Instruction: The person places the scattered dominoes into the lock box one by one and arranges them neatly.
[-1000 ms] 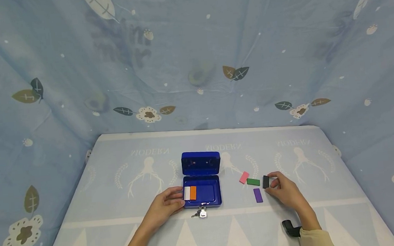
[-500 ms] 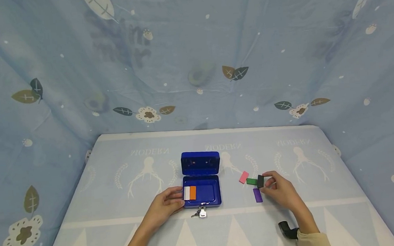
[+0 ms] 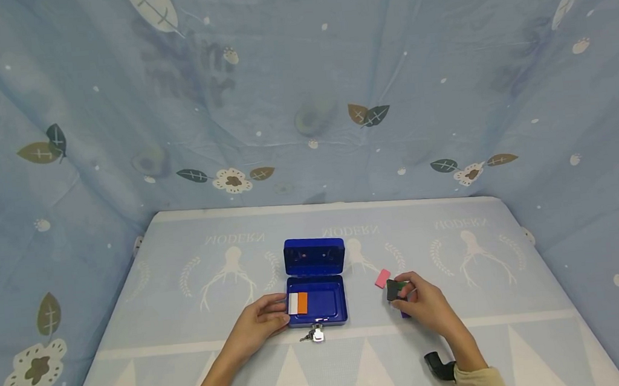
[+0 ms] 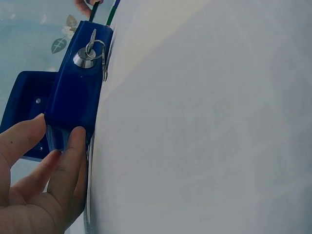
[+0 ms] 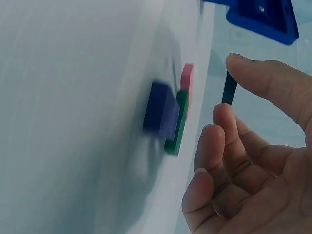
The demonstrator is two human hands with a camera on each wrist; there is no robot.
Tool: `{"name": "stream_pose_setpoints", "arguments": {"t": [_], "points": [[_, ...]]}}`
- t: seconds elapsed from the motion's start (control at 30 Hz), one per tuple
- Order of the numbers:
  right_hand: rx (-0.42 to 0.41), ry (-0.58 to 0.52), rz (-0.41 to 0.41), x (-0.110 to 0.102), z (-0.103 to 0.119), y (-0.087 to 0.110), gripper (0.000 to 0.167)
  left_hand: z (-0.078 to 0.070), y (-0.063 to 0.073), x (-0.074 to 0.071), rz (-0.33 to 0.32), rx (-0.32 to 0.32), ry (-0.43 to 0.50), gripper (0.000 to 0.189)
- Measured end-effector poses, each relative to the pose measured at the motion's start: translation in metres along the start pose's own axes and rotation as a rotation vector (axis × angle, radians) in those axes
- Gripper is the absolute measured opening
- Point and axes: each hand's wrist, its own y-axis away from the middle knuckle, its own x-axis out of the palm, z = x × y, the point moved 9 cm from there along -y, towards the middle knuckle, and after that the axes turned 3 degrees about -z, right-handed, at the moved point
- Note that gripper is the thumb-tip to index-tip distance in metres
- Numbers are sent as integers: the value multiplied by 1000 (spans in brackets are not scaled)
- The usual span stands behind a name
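Observation:
My right hand (image 3: 427, 305) pinches a black rectangular block (image 3: 392, 290) between thumb and fingertips, raised above the table; the right wrist view shows its thin edge (image 5: 229, 88). Below it lie a purple block (image 5: 161, 109), a green block (image 5: 181, 126) and a pink block (image 3: 383, 278). In the head view the hand hides most of the purple and green ones. A blue metal cash box (image 3: 344, 299) stands with its lid (image 3: 314, 256) raised. Inside, at its left, are a white block (image 3: 293, 303) and an orange block (image 3: 303, 302). My left hand (image 3: 257, 324) rests its fingers against the box's left side.
Keys (image 3: 315, 334) hang from the lock at the box's front. A pale patterned cloth (image 3: 189, 323) covers the table. Blue printed curtain (image 3: 302, 96) surrounds its back and sides. Black camera mounts sit at both wrists, the right one (image 3: 439, 366) near the table front.
My right hand has moved left with the black block, from right of the green block to over the green and purple ones. The left hand and the box have stayed put.

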Motion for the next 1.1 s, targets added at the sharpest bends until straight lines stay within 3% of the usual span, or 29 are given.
{"name": "stream_pose_setpoints", "arguments": {"t": [0.77, 1.1], "points": [[-170, -58, 66, 43, 42, -1, 45, 2, -1, 0, -2, -8, -10, 55], [-212, -75, 69, 52, 59, -3, 44, 1, 0, 0, -12, -3, 0, 55]]}}
